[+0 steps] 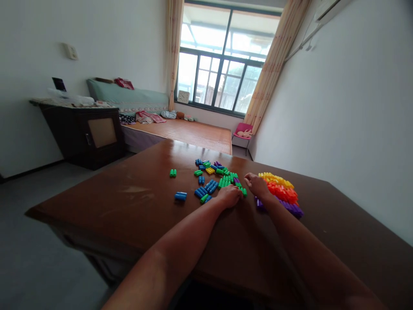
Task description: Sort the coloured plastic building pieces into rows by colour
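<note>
My left hand [230,196] lies low over the table with its fingers curled at the near side of the green plastic blocks [225,181]. Beside its fingertips is a green block [243,191]; whether it is pinched cannot be made out. My right hand [257,185] is closed, its fingers bent inward, just left of the sorted rows. These rows are yellow blocks [276,179], orange-red blocks [284,192] and purple blocks [291,208], partly hidden by my right wrist. Loose blue blocks [211,186] lie left of my left hand.
Farther out on the brown table [129,211] lie a green pair [173,172], a blue pair [180,196] and a yellow piece [210,170] among mixed blocks. Beyond the table stand a bed [193,131], a dark cabinet [97,133] and a pink chair [242,128].
</note>
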`<move>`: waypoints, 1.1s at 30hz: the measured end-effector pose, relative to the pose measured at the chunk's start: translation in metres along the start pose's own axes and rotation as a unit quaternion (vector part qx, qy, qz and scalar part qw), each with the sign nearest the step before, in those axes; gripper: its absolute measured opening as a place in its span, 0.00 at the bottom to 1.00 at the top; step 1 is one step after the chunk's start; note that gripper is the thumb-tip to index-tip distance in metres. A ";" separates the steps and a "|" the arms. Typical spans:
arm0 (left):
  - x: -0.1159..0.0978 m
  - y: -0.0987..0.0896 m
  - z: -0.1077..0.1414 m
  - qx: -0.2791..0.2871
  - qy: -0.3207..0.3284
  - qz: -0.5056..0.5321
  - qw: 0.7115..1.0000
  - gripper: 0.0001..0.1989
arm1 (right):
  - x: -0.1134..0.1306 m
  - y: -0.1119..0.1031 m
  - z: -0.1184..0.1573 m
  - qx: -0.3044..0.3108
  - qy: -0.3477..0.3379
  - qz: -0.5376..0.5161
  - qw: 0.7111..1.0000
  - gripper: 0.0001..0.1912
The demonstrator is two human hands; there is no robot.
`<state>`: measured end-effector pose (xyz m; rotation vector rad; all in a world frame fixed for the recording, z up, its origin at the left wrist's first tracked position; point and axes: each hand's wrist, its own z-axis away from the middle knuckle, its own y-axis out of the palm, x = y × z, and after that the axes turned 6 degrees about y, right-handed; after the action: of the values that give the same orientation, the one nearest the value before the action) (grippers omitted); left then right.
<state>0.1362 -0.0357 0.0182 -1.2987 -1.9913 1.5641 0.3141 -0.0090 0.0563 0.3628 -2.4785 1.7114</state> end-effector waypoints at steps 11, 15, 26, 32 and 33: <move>0.005 0.007 -0.001 -0.013 -0.018 0.045 0.999 0.12 | 0.004 0.039 -0.037 0.153 0.123 -0.187 0.963 0.20; 0.000 0.002 -0.006 -0.100 -0.126 0.076 0.984 0.11 | 0.005 0.033 -0.025 0.103 0.195 -0.407 0.886 0.22; 0.005 -0.008 -0.011 -0.111 -0.150 0.134 0.973 0.14 | 0.017 0.006 0.025 -0.016 0.128 -0.595 0.793 0.25; 0.004 -0.007 -0.010 -0.063 -0.120 0.083 0.987 0.15 | -0.054 -0.060 0.044 -0.142 0.186 -0.586 0.775 0.25; 0.005 -0.007 -0.009 -0.065 -0.118 0.062 0.989 0.15 | -0.071 -0.066 0.054 -0.135 0.193 -0.564 0.791 0.26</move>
<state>0.1365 -0.0267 0.0263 -1.3638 -2.2280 1.7421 0.4018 -0.0722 0.0812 1.0451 -1.5336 0.7832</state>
